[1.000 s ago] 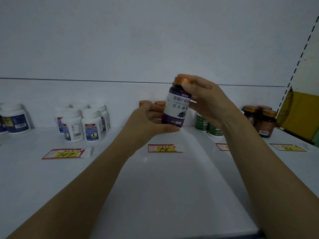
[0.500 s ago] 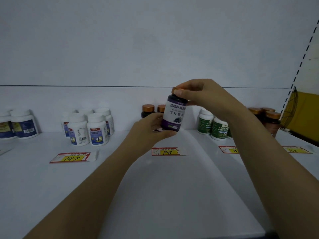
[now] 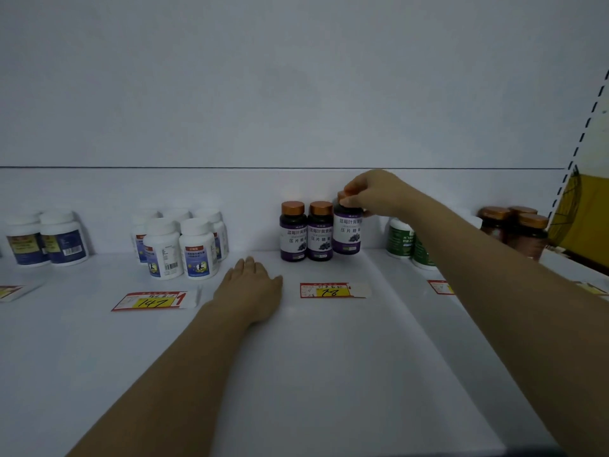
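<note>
Bottle (image 3: 348, 230) held upright at frame centre-right, long axis vertical, cap up, label facing camera, pinched at the cap by right hand (image 3: 375, 192). Left hand (image 3: 252, 288) laid flat, fingers together, on shelf (image 3: 329, 357).

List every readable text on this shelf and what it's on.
"147": left tag
"78": middle tag
"蓝莓叶黄", "压片糖果": held bottle, same on its two neighbours
White bottles, green bottles, other tags: too blurred to read.

Single head-worn wide-angle view, facing forward and slightly down, close over white shelf (image 3: 329, 374), both forearms in frame
</note>
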A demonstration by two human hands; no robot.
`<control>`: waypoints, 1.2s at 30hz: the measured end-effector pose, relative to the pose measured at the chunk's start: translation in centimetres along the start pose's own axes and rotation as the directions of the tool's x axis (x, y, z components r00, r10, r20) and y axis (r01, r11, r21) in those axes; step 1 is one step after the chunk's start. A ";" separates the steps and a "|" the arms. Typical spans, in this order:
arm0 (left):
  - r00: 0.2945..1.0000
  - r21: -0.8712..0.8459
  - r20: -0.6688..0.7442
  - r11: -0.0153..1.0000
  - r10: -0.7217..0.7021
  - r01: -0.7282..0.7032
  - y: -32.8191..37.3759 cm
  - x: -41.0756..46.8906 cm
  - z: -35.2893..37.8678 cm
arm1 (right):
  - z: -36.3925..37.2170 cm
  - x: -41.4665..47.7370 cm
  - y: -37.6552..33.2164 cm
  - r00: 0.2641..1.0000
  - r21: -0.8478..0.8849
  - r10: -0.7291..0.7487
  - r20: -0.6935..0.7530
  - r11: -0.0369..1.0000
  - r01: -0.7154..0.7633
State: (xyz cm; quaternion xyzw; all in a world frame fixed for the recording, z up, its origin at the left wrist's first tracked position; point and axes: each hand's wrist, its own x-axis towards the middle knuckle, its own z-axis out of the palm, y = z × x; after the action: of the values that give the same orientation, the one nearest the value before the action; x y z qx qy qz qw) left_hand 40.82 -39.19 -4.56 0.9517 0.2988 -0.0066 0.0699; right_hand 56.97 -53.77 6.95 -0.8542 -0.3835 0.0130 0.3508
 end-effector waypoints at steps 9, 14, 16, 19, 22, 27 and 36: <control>0.999 0.041 0.041 0.999 -0.012 0.010 0.0 0.0 0.1 | 2.4 0.7 2.7 0.992 -0.113 -0.016 -0.125 0.994 0.002; 0.999 0.046 0.046 0.999 -0.007 0.005 0.0 0.2 0.2 | 3.0 0.6 3.1 0.992 -0.071 -0.006 -0.123 0.997 -0.003; 0.999 0.050 0.043 0.999 -0.004 0.002 -0.1 0.3 0.3 | 2.8 0.4 2.9 0.996 -0.087 0.005 -0.093 0.996 -0.013; 0.999 0.037 0.040 0.999 -0.016 0.014 0.1 0.4 0.2 | 1.8 -0.2 2.9 0.999 -0.148 0.018 -0.042 0.989 -0.025; 0.999 0.023 -0.031 0.999 -0.040 0.041 0.6 0.0 -0.5 | -0.1 -1.0 3.4 1.000 -0.216 0.000 -0.021 0.976 -0.005; 0.985 0.072 -0.166 0.995 -0.054 0.067 2.4 -1.2 -3.4 | -5.8 -2.4 4.4 0.998 -0.320 -0.054 -0.027 0.946 0.043; 0.935 -0.142 -0.336 0.976 0.112 -0.167 15.8 -6.0 -3.4 | -9.7 -3.2 9.2 0.989 -0.394 -0.114 0.096 0.908 0.143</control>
State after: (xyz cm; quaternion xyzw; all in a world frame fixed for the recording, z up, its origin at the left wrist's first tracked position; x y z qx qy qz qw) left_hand 44.84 -54.96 1.17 0.9492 0.2371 0.1810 0.1000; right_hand 63.47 -65.81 7.88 -0.8796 -0.4457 -0.0586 0.1555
